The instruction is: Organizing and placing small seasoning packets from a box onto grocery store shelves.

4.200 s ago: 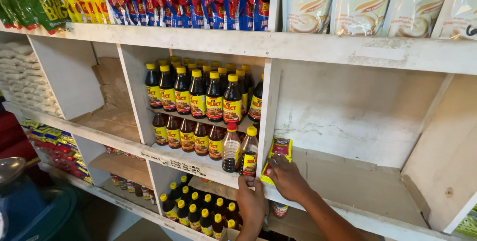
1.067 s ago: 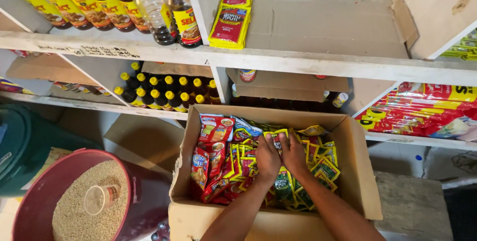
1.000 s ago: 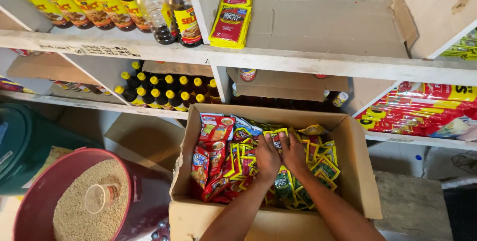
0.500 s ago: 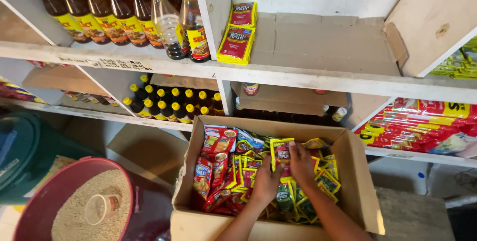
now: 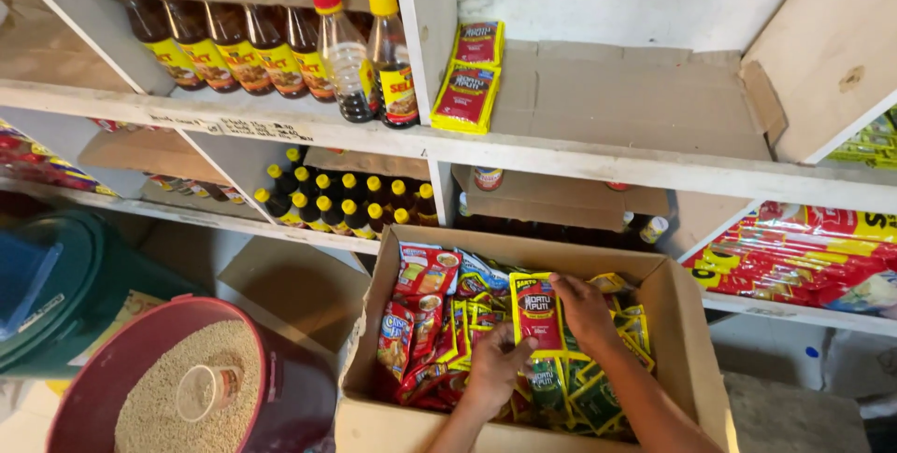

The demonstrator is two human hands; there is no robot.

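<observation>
Head view: my left hand (image 5: pixel 493 369) and right hand (image 5: pixel 581 308) pinch a light, floppy yellow-red sachet (image 5: pixel 536 311) by its edges above the box (image 5: pixel 687 341)

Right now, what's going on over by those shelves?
A person bends over an open cardboard box full of sachets. Both hands, left hand and right hand, grip an upright yellow-and-red sachet above the pile. Two like sachets lie on the shelf above, beside sauce bottles.
</observation>
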